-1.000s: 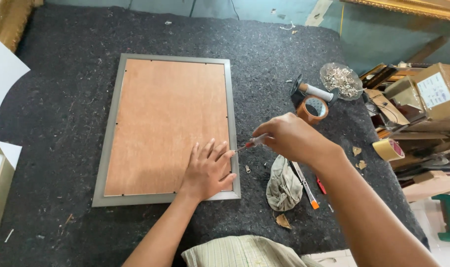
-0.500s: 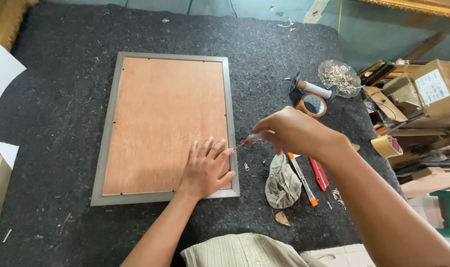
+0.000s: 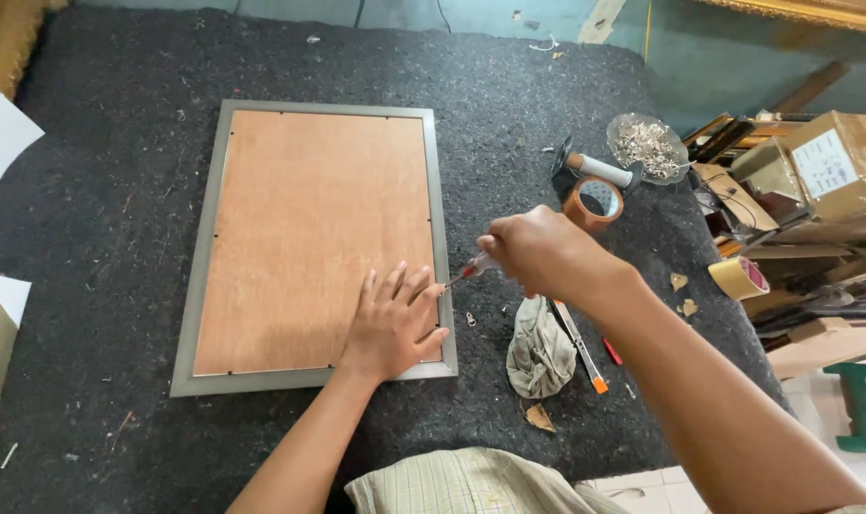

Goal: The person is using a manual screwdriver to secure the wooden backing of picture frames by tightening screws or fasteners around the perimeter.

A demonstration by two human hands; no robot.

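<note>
A picture frame [image 3: 214, 243] with a grey rim lies face down on a dark felt-covered table [image 3: 90, 124], its brown backing board [image 3: 309, 228] facing up. My left hand [image 3: 392, 324] presses flat on the board's lower right corner, fingers spread. My right hand [image 3: 537, 252] grips a small screwdriver [image 3: 466, 273] with a clear reddish handle. Its tip points left and down at the frame's right rim, just beside my left fingertips.
A crumpled grey rag [image 3: 539, 347], an orange-tipped utility knife [image 3: 580, 343] and a small metal hanger [image 3: 471, 318] lie to the right of the frame. Farther right are a brown tape roll [image 3: 593, 202], a dish of metal bits [image 3: 647, 145], a yellow tape roll [image 3: 737, 278] and stacked boxes [image 3: 823, 167].
My right hand has carried the screwdriver leftward, closer to the frame's right rim. My left hand stays pressed on the backing board.
</note>
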